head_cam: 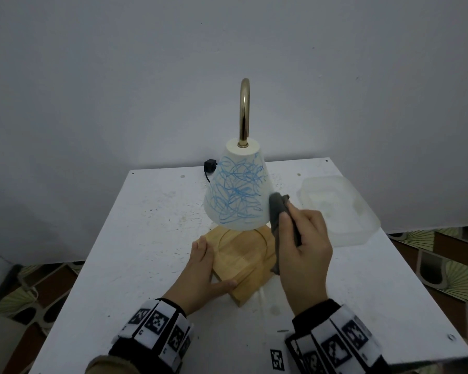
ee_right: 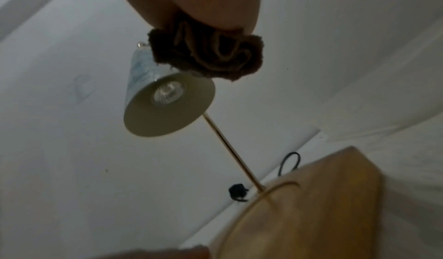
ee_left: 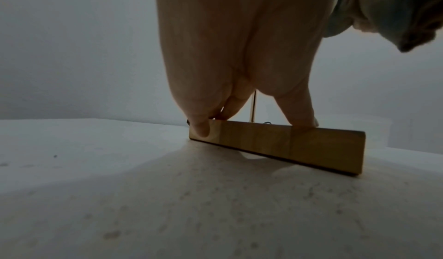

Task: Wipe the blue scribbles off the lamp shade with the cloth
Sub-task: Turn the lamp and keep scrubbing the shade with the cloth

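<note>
A white cone lamp shade (head_cam: pixel 238 188) covered in blue scribbles (head_cam: pixel 237 190) hangs from a curved brass stem (head_cam: pixel 245 112) over a square wooden base (head_cam: pixel 243 261). My right hand (head_cam: pixel 303 247) grips a bunched grey cloth (head_cam: pixel 277 209), whose top end sits against the shade's right side. In the right wrist view the cloth (ee_right: pixel 208 54) overlaps the shade (ee_right: pixel 165 102) seen from below, bulb showing. My left hand (head_cam: pixel 200 273) holds the base's left edge, fingers curled over the top and thumb on the side (ee_left: pixel 203 128).
The lamp stands on a scuffed white table (head_cam: pixel 135 238). A clear plastic tub (head_cam: pixel 341 209) sits at the table's right side. A black plug and cord (head_cam: pixel 210 168) lie behind the shade. Patterned floor tiles show past the table edges.
</note>
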